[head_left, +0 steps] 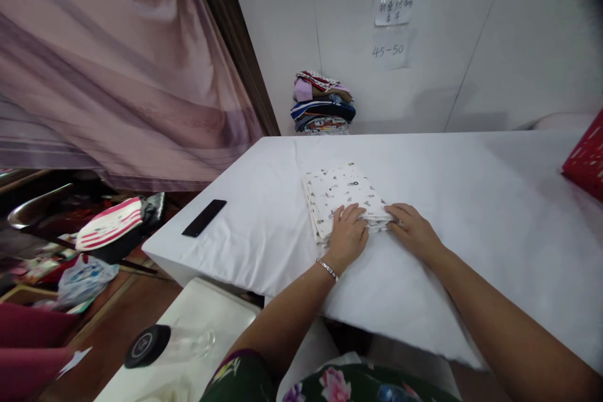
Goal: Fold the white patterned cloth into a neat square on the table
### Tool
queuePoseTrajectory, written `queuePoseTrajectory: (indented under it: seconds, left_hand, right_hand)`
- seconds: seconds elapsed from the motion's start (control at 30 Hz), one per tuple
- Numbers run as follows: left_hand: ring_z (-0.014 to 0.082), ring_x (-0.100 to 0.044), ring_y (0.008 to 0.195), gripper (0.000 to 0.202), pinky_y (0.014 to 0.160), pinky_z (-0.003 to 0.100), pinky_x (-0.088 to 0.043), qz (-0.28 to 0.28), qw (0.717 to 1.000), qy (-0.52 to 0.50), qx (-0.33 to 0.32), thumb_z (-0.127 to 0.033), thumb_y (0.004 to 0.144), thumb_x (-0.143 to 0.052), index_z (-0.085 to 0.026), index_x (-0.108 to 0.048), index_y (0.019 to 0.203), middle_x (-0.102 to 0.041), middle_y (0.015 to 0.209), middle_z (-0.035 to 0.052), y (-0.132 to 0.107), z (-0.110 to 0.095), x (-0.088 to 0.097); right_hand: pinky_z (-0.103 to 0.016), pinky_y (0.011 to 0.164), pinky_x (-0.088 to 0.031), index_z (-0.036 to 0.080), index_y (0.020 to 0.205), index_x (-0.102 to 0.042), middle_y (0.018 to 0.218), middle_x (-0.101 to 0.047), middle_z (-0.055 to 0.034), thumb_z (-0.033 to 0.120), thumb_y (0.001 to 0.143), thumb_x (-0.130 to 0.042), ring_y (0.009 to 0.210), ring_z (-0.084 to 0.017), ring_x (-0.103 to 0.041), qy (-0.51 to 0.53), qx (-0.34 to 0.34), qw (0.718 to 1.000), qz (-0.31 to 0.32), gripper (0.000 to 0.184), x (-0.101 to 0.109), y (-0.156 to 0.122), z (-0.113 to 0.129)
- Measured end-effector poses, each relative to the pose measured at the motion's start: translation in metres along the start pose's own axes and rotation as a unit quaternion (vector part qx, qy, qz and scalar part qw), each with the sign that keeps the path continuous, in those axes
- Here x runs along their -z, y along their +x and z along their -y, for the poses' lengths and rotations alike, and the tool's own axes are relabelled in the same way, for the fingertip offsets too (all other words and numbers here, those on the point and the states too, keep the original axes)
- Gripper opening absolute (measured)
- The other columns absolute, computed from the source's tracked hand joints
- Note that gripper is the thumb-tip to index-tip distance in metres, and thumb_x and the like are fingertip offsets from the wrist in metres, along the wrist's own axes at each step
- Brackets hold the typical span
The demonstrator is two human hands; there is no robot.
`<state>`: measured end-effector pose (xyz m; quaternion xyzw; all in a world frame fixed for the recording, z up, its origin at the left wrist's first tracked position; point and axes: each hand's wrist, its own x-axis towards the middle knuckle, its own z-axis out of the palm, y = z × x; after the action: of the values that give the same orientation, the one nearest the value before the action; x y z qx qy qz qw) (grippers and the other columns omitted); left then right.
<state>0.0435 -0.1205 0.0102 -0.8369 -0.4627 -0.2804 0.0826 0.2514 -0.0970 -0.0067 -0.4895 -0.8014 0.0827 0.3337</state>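
Observation:
A white cloth with a small dark and grey-green print lies folded in several layers on the white-covered table. My left hand, with a silver bracelet at the wrist, rests on the near edge of the cloth, its fingers stretched over the top. At the cloth's near right corner is my right hand; its fingers and thumb close on the layered edge. The underside of the fold and part of the near edge are hidden by my hands.
A black phone lies on the table's left side. Folded clothes are stacked by the wall. A red object stands at the right edge. Below left, a clear bottle with a black lid lies on a white stool.

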Motion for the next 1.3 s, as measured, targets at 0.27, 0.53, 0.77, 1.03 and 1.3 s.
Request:
queuePoseTrajectory:
  seconds: [0.27,0.53,0.77,1.03,1.3]
  left_hand:
    - [0.0213,-0.041,0.122,0.012,0.107,0.046,-0.026,-0.008,1.000,-0.008,-0.001,-0.019,0.084,-0.051,-0.021,-0.062,0.082,-0.058,0.117,0.0033,0.000,-0.002,-0.002]
    - [0.0200,-0.044,0.118,0.015,0.106,0.045,-0.026,-0.014,0.997,0.040,-0.064,-0.016,0.085,-0.049,-0.019,-0.062,0.079,-0.058,0.117,0.0034,-0.004,0.002,-0.005]
    - [0.0170,-0.052,0.100,0.017,0.099,0.042,-0.032,-0.025,0.997,0.041,-0.058,-0.016,0.086,-0.047,-0.020,-0.062,0.078,-0.062,0.108,0.0019,-0.004,0.002,-0.004]
    - [0.0184,-0.050,0.104,0.012,0.098,0.041,-0.032,-0.022,0.999,0.019,-0.042,-0.017,0.083,-0.051,-0.020,-0.062,0.082,-0.059,0.113,0.0028,-0.003,0.000,-0.001]
    - [0.0180,-0.050,0.103,0.014,0.097,0.041,-0.032,-0.034,0.999,0.009,-0.037,-0.016,0.083,-0.051,-0.021,-0.063,0.077,-0.060,0.111,0.0017,-0.005,0.002,-0.004]
  right_hand:
    - [-0.036,0.083,-0.049,0.026,0.108,-0.059,0.107,-0.061,-0.0052,0.026,0.088,-0.042,0.100,-0.021,-0.055,-0.014,0.032,0.999,-0.018,0.026,0.001,0.003,0.000]
    - [-0.035,0.077,-0.051,0.026,0.104,-0.060,0.105,-0.063,-0.0044,0.025,0.088,-0.042,0.097,-0.020,-0.057,-0.035,0.045,0.998,-0.007,0.024,0.001,0.002,-0.003]
    - [-0.039,0.083,-0.050,0.026,0.122,-0.052,0.113,-0.058,-0.0073,0.024,0.086,-0.046,0.103,-0.023,-0.054,-0.042,0.071,0.996,-0.034,0.037,-0.001,0.001,0.001]
    - [-0.042,0.086,-0.046,0.021,0.115,-0.054,0.111,-0.061,-0.0102,0.027,0.088,-0.047,0.104,-0.025,-0.054,-0.046,0.149,0.987,-0.039,0.029,-0.008,0.004,0.011]
    - [-0.043,0.083,-0.048,0.023,0.114,-0.054,0.105,-0.063,-0.0089,0.022,0.087,-0.048,0.097,-0.023,-0.058,-0.013,0.142,0.988,-0.062,0.027,-0.002,0.004,0.007]
